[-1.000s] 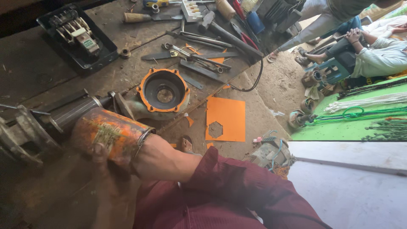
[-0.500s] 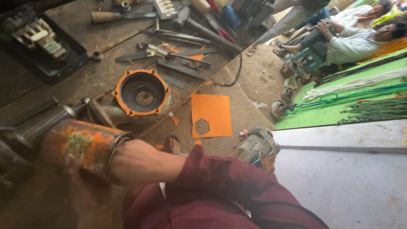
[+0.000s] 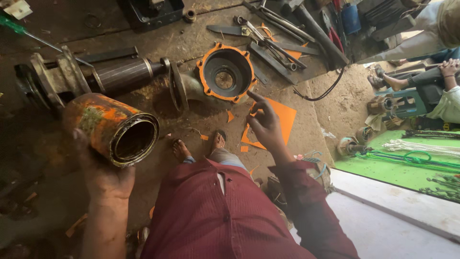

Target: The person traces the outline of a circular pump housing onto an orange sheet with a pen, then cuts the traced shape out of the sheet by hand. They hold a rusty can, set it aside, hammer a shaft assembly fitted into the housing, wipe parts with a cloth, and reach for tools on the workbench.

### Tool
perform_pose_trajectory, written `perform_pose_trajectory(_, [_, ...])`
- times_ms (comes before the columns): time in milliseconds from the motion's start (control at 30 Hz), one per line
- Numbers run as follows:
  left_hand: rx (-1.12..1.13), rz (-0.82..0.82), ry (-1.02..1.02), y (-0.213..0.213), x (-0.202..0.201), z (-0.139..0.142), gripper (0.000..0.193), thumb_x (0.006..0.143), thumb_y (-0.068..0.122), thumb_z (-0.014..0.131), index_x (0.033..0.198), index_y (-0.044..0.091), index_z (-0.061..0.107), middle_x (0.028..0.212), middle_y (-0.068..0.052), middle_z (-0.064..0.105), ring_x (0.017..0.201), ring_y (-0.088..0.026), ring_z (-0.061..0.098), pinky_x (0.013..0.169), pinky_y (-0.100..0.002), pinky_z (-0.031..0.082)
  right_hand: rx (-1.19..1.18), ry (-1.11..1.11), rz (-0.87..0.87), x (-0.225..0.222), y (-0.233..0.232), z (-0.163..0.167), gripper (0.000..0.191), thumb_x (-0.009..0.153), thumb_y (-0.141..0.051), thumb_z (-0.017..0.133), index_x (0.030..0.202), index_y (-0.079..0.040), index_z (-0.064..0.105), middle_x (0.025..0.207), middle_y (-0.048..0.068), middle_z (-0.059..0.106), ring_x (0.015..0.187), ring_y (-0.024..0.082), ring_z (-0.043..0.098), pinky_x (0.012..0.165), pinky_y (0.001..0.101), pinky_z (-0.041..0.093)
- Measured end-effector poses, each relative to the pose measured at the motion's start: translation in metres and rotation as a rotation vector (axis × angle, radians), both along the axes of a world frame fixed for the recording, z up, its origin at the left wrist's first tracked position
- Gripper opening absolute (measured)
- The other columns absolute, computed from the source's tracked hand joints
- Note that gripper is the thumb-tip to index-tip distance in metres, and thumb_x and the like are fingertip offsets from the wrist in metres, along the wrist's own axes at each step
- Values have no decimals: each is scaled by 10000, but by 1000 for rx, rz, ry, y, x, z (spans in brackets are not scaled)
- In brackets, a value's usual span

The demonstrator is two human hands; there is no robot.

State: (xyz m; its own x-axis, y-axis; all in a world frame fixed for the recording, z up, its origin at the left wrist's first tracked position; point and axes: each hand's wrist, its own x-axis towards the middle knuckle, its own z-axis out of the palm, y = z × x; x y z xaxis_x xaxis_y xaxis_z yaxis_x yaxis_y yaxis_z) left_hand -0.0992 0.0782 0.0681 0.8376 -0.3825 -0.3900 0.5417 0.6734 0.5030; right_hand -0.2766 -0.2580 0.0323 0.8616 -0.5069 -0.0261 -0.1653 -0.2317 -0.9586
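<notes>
- two bare hands show over a dirt floor (image 3: 330, 105) strewn with pump parts.
- left hand (image 3: 103, 175) grips a rusty orange cylinder casing (image 3: 112, 127) from below, fingers closed round its body, open end facing the camera.
- right hand (image 3: 266, 127) hovers with fingers spread and empty, index finger pointing at the orange-rimmed round housing (image 3: 225, 72) lying just beyond it.
- under that hand lies a flat orange gasket sheet (image 3: 285, 117).
- dark rotor shaft assembly (image 3: 96, 79) lies on the floor just behind the casing.
- scissors (image 3: 239, 29) and long metal tools lie further back.
- another person's arm (image 3: 448, 86) shows at the right edge.
</notes>
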Motion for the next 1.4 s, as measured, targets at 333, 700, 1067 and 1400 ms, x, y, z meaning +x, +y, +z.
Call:
perform_pose_trajectory(333, [-24, -43, 44, -8, -11, -2, 755, 948, 527, 729, 1511, 92, 478, 1430, -55, 606, 1324, -213, 603, 1192, -414, 487, -715, 259, 136, 5, -7, 12, 188, 848, -84, 724, 954, -50, 573, 1581, 123, 493, 688, 280, 704, 646, 409, 555])
perform_pose_trajectory(700, [-7, -95, 72, -18, -13, -6, 808, 908, 522, 766, 1511, 81, 457, 1419, -66, 595, 1312, -219, 609, 1165, -415, 506, -1076, 106, 320, 6, -12, 22, 162, 856, -137, 766, 902, -71, 625, 1514, 68, 550, 777, 269, 710, 662, 412, 570])
perform_pose_trajectory(1067, [-33, -138, 84, -31, -11, 1, 850, 891, 534, 763, 1522, 73, 430, 1429, -71, 577, 1326, -225, 589, 1175, -426, 483, -474, 269, -47, 10, 6, 10, 370, 898, -193, 761, 1240, -118, 642, 835, 85, 671, 629, 165, 685, 614, 329, 530])
perform_pose_trajectory(1400, [-22, -148, 101, -35, -14, 9, 832, 902, 513, 757, 1513, 56, 426, 1409, -81, 585, 1302, -229, 606, 1170, -428, 504, 997, -228, -293, 8, -7, 0, 245, 1047, -173, 557, 1289, -156, 522, 942, -15, 574, 722, 86, 477, 675, 274, 403])
